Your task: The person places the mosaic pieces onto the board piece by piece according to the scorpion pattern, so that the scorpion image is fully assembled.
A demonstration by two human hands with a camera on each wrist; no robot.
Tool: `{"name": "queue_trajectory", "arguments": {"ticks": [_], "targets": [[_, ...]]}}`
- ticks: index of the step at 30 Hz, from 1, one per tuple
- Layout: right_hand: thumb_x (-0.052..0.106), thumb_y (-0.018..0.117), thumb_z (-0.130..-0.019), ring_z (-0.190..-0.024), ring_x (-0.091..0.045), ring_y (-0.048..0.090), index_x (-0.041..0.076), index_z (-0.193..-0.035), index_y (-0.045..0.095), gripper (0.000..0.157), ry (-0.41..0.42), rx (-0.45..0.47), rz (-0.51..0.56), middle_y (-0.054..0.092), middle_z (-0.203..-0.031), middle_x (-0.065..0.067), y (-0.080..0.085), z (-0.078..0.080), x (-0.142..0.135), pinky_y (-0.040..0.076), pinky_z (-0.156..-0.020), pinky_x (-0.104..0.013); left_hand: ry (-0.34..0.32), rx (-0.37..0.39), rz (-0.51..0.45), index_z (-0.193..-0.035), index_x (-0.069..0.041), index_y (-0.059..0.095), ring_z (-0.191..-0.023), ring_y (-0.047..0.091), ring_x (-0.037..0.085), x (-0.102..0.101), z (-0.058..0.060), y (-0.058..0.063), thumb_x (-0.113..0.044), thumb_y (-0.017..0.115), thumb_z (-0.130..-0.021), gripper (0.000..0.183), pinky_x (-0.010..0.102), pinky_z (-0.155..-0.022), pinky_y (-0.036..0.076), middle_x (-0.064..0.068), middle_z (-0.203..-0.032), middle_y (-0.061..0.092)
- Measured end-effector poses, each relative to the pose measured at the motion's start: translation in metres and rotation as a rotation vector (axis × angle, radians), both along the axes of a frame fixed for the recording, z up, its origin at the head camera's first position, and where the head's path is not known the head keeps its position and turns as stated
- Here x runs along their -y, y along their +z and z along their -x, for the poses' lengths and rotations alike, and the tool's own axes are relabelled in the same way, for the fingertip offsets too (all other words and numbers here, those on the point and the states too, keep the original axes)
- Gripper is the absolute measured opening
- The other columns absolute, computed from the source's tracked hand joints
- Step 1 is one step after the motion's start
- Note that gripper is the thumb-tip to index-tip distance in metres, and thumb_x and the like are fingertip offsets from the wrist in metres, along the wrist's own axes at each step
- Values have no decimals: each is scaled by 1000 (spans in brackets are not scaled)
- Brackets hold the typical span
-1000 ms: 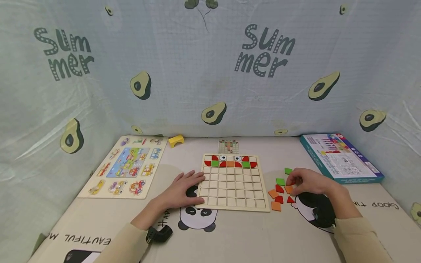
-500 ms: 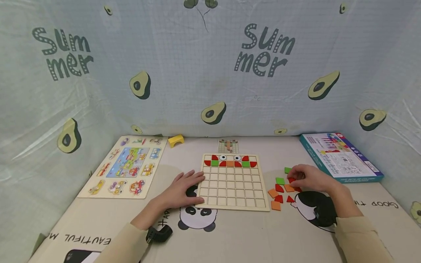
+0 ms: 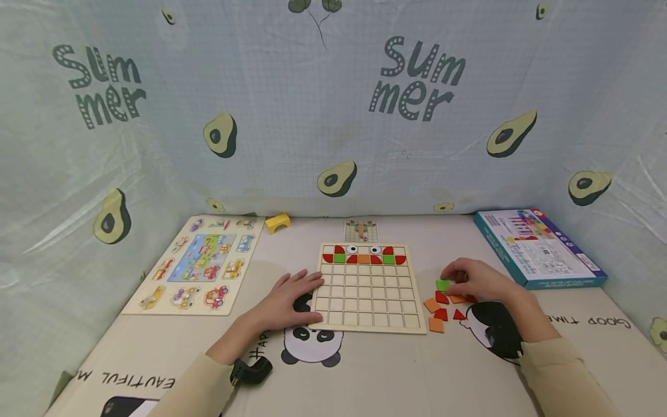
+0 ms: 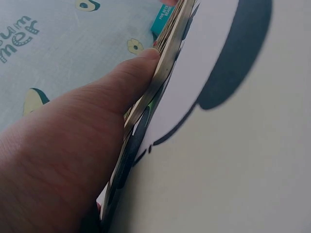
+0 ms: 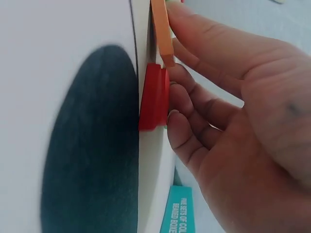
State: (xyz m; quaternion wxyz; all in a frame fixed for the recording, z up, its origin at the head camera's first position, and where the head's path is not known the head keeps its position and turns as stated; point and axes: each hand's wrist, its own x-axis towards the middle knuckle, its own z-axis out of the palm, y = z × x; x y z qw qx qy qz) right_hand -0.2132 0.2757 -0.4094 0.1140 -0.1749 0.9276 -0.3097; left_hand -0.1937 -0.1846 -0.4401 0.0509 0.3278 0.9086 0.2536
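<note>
On gridded board (image 3: 358, 298), eye tiles (image 3: 352, 249), head view only

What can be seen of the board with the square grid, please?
The board looks wooden and pale, with thin ridges dividing it into cells. Its two far rows hold red, green and orange pieces and two eye pieces; nearer rows are bare. It lies flat on the cloth, partly over a panda print, the left hand touching its left edge.

Pale blue avocado-print backdrop (image 3: 292, 87), cream panda-print tabletop (image 3: 380, 376)
Loose tiles (image 3: 436, 325) lower right are orange, red and green, grid board (image 3: 366, 288) is pale tan, arch block (image 3: 278, 220) just yellow.
</note>
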Motion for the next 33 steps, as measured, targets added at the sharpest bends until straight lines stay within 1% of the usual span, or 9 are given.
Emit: {"name": "queue_trajectory", "arguments": {"ticks": [3,7,14,18,25,30,33], "targets": [[21,77,-91,-88,-22,54,3,-115,67,32,-7,23,-7,61,-98,-3,0,0,3,51,-74,-34,-2,-6,-1,-153,-13,46,-151,19,34,0,0,-1,-54,70,-90,80,59,-118,8,4,-161,36],[18,77,-91,-86,-22,54,4,-110,66,26,-14,49,-8,60,-95,-4,2,-1,6,51,-73,-35,-4,-9,-3,-153,-13,45,-151,19,34,0,1,-2,-54,71,-90,79,59,-119,8,4,-161,35],[16,76,-92,-82,-22,55,9,-99,64,16,-8,42,6,58,-87,-2,3,1,6,50,-69,-31,8,1,-4,-153,-13,46,-151,19,34,0,0,-2,-55,71,-89,80,59,-119,8,3,-161,36],[16,75,-93,-81,-22,56,10,-99,65,13,-21,39,32,59,-87,-3,4,2,5,50,-68,-30,8,2,-5,-153,-13,46,-151,19,34,0,0,-3,-56,70,-89,80,60,-118,8,4,-161,36],[16,73,-95,-81,-23,57,8,-102,64,15,3,32,105,59,-89,-4,8,2,7,52,-68,-29,-2,-12,-20,-152,-12,47,-150,21,35,0,1,-5,-54,71,-89,79,61,-118,9,5,-160,38],[18,72,-95,-87,-24,56,8,-102,64,15,9,12,138,60,-91,-4,13,6,17,52,-68,-30,-15,-16,-29,-152,-12,47,-150,21,37,1,1,-7,-54,70,-90,79,62,-117,9,6,-160,38],[18,72,-96,-87,-23,56,9,-101,65,13,34,-7,137,61,-91,-3,18,13,28,52,-71,-31,-13,-19,-33,-152,-12,48,-150,22,37,2,2,-7,-54,70,-90,78,62,-117,9,6,-160,38]]}}
